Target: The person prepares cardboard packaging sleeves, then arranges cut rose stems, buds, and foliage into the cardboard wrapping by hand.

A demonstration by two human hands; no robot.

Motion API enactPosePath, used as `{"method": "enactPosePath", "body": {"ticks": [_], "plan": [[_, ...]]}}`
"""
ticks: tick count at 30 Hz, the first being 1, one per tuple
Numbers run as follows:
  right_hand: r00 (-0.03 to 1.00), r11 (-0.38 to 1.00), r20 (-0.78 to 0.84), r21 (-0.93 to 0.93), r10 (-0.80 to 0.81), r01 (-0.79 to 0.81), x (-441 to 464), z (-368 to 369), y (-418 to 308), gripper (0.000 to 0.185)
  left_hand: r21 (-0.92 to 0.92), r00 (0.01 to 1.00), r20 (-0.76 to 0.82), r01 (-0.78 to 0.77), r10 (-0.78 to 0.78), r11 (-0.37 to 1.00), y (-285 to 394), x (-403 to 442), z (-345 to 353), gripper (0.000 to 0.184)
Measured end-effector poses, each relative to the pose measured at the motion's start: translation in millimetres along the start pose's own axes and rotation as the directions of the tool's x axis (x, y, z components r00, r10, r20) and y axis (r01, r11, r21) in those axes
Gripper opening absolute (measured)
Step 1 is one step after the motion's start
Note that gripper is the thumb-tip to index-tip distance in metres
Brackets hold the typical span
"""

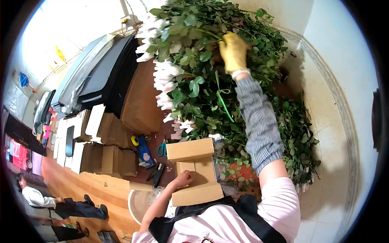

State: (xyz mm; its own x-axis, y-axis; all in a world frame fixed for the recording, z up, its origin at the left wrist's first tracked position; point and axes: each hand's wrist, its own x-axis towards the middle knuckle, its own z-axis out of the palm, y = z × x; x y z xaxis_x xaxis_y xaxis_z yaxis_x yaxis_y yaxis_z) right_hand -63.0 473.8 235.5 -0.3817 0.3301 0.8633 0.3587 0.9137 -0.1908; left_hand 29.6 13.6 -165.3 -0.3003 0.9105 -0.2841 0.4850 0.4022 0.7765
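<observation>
A large pile of leafy stems fills the upper middle, with white sleeved flower heads along its left side. My right hand, in a yellow glove, reaches over the pile with its fingers closed round a green stem. Below the pile an open cardboard box lies in front of my body. My left hand is bare and rests inside the box near its left side, fingers curled; what it holds, if anything, is hidden. A green tie hangs on the leaves.
Stacked folded cardboard stands at the left, with a phone on top. Teal scissors, a blue tape dispenser and a black stapler lie beside the box. A round bin is below. Another person stands far left.
</observation>
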Motion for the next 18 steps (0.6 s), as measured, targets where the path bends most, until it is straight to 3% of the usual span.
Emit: {"method": "enactPosePath", "body": {"ticks": [2, 3, 5, 6, 8, 10, 12, 16, 18], "plan": [[0.963, 0.989, -0.25, -0.133, -0.1, 0.068, -16.4, -36.6, 12.8, 0.02, -0.012, 1.0, 0.005, -0.024, 0.025, 1.0, -6.2, 1.5, 1.9, 0.025], [0.992, 0.998, -0.108, -0.013, 0.067, -0.068, -26.1, -49.3, 26.0, 0.02, -0.015, 1.0, -0.006, -0.021, 0.02, 1.0, -8.6, 3.1, 4.4, 0.024], [0.932, 0.91, 0.165, 0.218, 0.323, -0.354, -43.6, -73.0, 49.8, 0.024, -0.018, 1.0, 0.012, 0.003, -0.003, 1.0, -6.6, 3.4, 3.6, 0.025], [0.951, 0.952, 0.153, 0.106, 0.269, -0.287, -50.2, -84.3, 58.2, 0.029, -0.001, 1.0, 0.024, 0.011, -0.011, 1.0, -8.6, 4.9, 3.5, 0.028], [0.948, 0.947, 0.11, 0.084, 0.299, -0.309, -64.2, -117.6, 62.3, 0.033, 0.02, 0.999, 0.023, 0.029, -0.029, 0.999, -10.1, 4.7, 3.8, 0.031], [0.937, 0.919, 0.02, 0.191, 0.347, -0.345, -76.9, -144.1, 72.8, 0.035, 0.031, 0.998, 0.057, 0.038, -0.04, 0.999, -13.2, 7.0, 3.0, 0.031], [0.954, 0.94, 0.096, 0.17, 0.284, -0.297, -89.6, -171.0, 84.0, 0.036, 0.039, 0.999, 0.031, -0.042, 0.041, 0.998, -16.0, 6.6, 2.8, 0.028], [0.935, 0.993, 0.334, -0.004, 0.116, -0.122, -162.6, -173.7, 97.8, 0.034, 0.057, 0.999, 0.046, -0.004, 0.001, 0.998, 5.0, 2.9, -8.0, 0.026], [0.945, 0.988, 0.301, 0.054, 0.125, -0.148, -200.1, -164.8, 93.5, 0.033, 0.054, 1.0, 0.012, -0.029, 0.029, 0.998, -1.6, 3.3, -3.9, 0.025]]}}
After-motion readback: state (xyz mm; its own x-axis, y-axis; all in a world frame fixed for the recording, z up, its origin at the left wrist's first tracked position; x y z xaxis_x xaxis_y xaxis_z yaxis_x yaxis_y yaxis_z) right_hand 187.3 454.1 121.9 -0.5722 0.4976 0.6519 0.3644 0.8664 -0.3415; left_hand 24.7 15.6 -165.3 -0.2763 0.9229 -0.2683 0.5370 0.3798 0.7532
